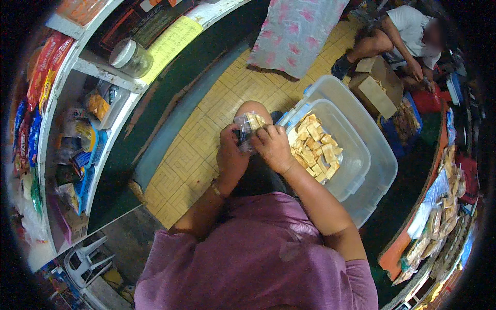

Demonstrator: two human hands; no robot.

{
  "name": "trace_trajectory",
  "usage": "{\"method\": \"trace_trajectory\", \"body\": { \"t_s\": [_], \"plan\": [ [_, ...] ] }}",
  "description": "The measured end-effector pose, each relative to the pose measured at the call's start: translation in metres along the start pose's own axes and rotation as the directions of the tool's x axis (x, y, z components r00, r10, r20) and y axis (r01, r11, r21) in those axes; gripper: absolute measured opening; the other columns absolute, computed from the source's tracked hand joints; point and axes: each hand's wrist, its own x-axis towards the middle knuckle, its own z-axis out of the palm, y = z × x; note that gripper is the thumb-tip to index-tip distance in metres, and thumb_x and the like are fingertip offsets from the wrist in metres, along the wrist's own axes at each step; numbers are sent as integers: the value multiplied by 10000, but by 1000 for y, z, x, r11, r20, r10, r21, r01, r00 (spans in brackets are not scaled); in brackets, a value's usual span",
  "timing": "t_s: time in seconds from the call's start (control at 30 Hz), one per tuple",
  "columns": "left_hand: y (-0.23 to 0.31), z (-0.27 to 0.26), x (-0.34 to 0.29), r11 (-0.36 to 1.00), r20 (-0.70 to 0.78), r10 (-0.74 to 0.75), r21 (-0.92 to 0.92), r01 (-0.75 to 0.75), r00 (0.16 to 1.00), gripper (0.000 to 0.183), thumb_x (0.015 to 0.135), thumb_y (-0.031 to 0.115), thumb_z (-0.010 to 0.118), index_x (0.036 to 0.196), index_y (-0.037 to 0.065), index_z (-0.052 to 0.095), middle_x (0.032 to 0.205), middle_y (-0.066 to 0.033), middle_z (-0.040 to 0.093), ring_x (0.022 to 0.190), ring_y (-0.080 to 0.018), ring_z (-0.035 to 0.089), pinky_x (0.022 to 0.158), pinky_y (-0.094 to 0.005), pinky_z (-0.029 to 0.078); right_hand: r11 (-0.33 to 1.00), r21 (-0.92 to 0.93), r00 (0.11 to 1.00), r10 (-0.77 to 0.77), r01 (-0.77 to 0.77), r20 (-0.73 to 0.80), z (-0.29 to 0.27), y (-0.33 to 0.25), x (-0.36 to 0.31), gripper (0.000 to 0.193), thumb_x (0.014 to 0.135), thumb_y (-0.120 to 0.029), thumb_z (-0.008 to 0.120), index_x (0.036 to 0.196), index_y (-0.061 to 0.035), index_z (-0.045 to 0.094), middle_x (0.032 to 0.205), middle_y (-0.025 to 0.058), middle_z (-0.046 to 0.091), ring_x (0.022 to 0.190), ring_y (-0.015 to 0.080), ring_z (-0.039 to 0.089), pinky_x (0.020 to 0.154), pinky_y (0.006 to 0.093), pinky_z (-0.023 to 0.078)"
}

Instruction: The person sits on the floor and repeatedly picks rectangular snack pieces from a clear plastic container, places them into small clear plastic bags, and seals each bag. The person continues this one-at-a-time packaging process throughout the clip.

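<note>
A small clear plastic bag (pixel 250 125) with pale yellow-brown flat pieces in it is held up over my lap. My left hand (pixel 232 151) grips the bag's left side, its fingers curled. My right hand (pixel 272 146) pinches the bag's near right side, fingers bent and close together. Just right of my right hand, a heap of flat golden-brown pieces like toasted bread or biscuits (pixel 313 146) lies in a clear plastic bin (pixel 354 176). The bag's lower part is partly hidden by my fingers.
Across the room a person (pixel 408 39) sits by an open cardboard box (pixel 376 88). White shelves (pixel 61 82) with packets and a lidded jar (pixel 130 57) line the left. Packed bags (pixel 439 219) lie along the right edge. A patterned cloth (pixel 297 36) hangs ahead.
</note>
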Motion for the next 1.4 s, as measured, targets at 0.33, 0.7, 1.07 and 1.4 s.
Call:
{"method": "trace_trajectory", "body": {
  "t_s": [0.33,0.7,1.07,1.4],
  "plan": [
    [-4,-24,-35,985,97,168,-63,-163,981,534,755,-47,642,1244,51,452,967,-119,486,829,-239,521,734,-351,469,990,116,988,58,-75,140,-11,-7,-6,243,792,-172,567,998,-84,662,1101,76,577,1028,280,503,835,395,447],
    [-28,-7,37,676,198,-396,-599,430,897,390,878,242,685,1168,57,503,1048,-64,563,899,-147,551,771,-283,465,893,256,925,330,-371,190,-16,-12,-12,283,826,-135,604,1097,-51,617,1147,140,557,1064,320,522,864,416,448],
    [-48,-18,47,474,347,-405,-712,519,846,89,907,159,627,941,85,594,806,14,599,719,-86,538,652,-236,431,971,211,991,98,-116,93,-46,-1,-14,327,737,-94,632,1055,-146,685,1172,107,557,1133,290,510,920,406,433],
    [-46,-23,22,488,412,-438,-638,596,799,138,930,217,606,1023,119,578,889,-7,602,773,-115,555,670,-250,443,890,394,971,181,-229,156,-83,-4,-27,300,743,-153,721,1039,-110,687,1226,132,543,1203,334,470,998,445,390]
  ]
}}
